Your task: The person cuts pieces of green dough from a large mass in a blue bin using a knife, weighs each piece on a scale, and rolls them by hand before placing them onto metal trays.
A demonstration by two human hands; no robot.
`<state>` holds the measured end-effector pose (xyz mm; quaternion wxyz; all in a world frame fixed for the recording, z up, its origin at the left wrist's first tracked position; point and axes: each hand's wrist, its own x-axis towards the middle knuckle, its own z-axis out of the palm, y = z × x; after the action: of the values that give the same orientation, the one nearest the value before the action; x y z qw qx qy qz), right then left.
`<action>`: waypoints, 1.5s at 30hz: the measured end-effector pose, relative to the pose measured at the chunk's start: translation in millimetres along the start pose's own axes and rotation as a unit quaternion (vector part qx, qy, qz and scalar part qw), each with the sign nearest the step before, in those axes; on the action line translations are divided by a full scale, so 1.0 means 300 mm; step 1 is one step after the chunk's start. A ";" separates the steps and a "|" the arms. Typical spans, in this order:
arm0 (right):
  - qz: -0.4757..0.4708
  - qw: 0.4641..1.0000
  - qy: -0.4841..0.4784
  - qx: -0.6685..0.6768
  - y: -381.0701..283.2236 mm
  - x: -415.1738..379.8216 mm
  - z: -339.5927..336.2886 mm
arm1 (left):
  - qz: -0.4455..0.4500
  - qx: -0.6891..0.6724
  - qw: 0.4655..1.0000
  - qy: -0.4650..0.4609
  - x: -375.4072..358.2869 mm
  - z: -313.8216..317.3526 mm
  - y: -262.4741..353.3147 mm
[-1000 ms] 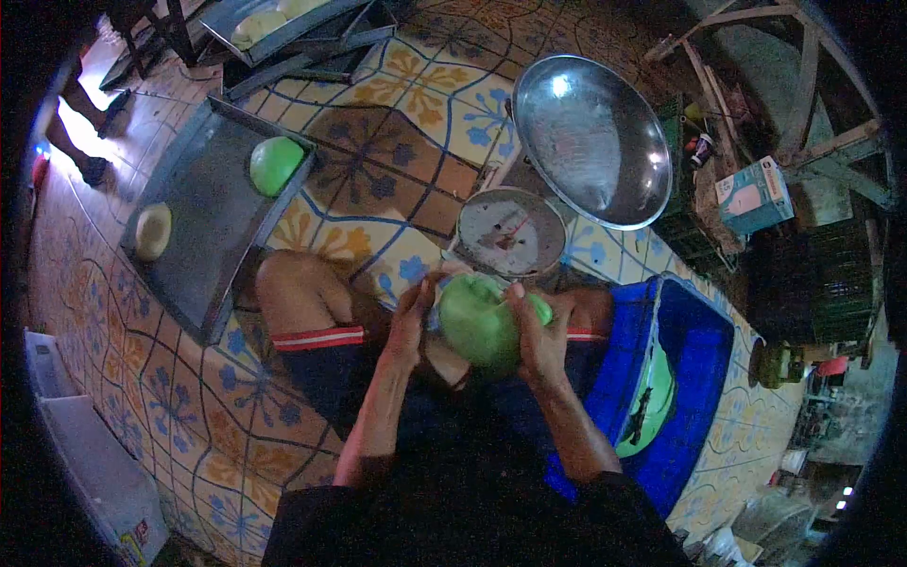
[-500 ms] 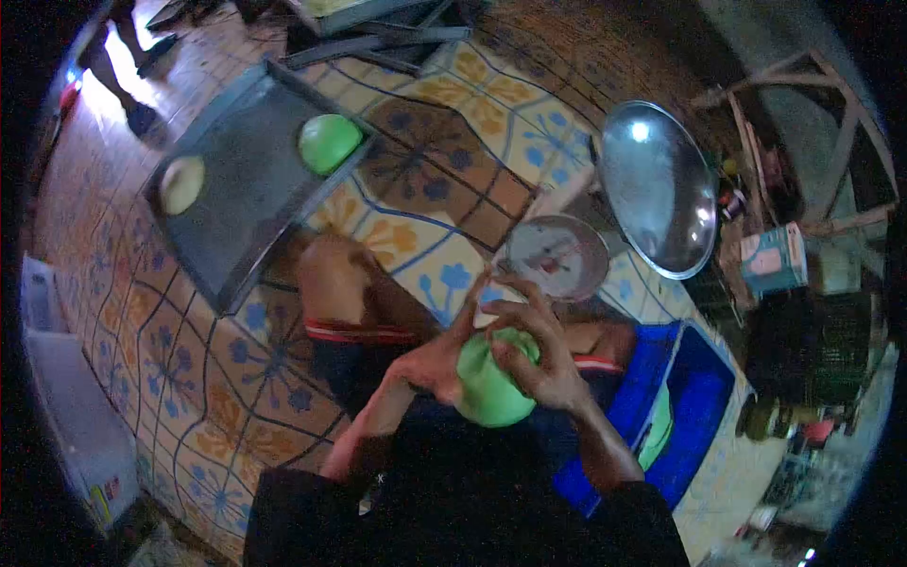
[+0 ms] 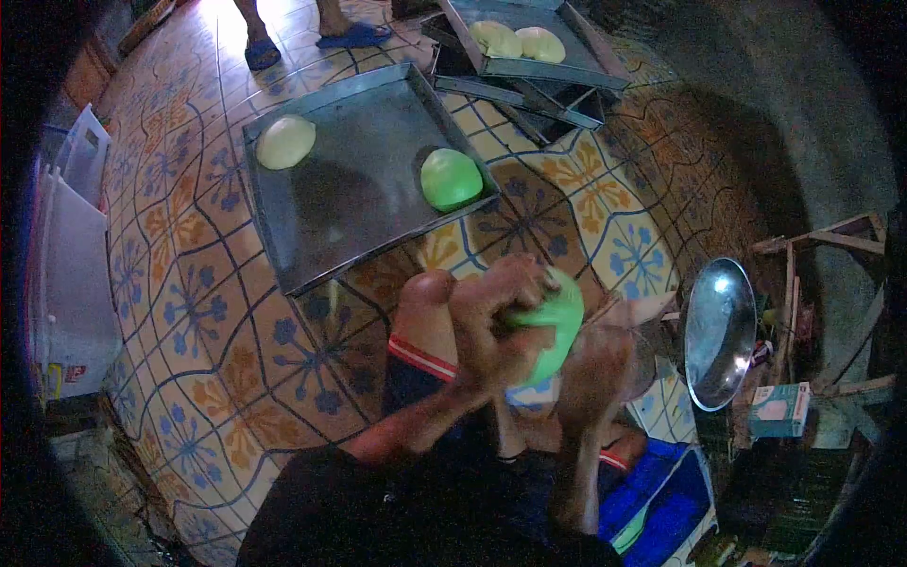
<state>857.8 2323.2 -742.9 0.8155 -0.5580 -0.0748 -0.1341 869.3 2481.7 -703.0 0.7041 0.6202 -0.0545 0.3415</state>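
My left hand (image 3: 496,326) is closed around the left side of a smooth green dough ball (image 3: 564,321), held in front of my knees. Some of the fingers curl over its near side. My right hand (image 3: 597,373) is beside the ball at the lower right, smeared by motion, and whether it touches the dough cannot be told. A metal baking tray (image 3: 364,260) lies ahead on the floor. On it rest a pale dough ball (image 3: 286,143) at the left and another green dough ball (image 3: 452,179) near the right corner.
More trays (image 3: 586,71) are stacked at the back, the top one bearing pale dough balls (image 3: 518,42). A shiny metal basin (image 3: 721,335) stands at the right. A blue crate (image 3: 680,472) sits by my right leg. Another person's slippered feet (image 3: 354,36) are beyond the tray.
The view has swung left, bringing the stacked trays into sight. My left hand has carried the green dough ball forward, away from my lap. My right hand has come off the ball's top.
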 end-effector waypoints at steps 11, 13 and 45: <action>-0.082 0.827 -0.294 -0.472 0.418 0.220 0.564 | -0.039 -0.017 0.980 0.194 0.058 -0.283 0.054; -0.001 0.875 -0.301 -0.379 0.397 0.130 0.523 | -0.044 -0.005 0.971 0.233 0.063 -0.262 0.023; 0.177 0.912 0.361 -0.081 -0.552 -0.551 -1.143 | -0.119 0.078 0.984 -0.105 -0.445 0.569 -0.085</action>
<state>640.8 1970.1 -766.1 0.7492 -0.5397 0.3358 -0.1858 841.0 2271.3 -752.9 0.6797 0.7076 -0.0270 0.1910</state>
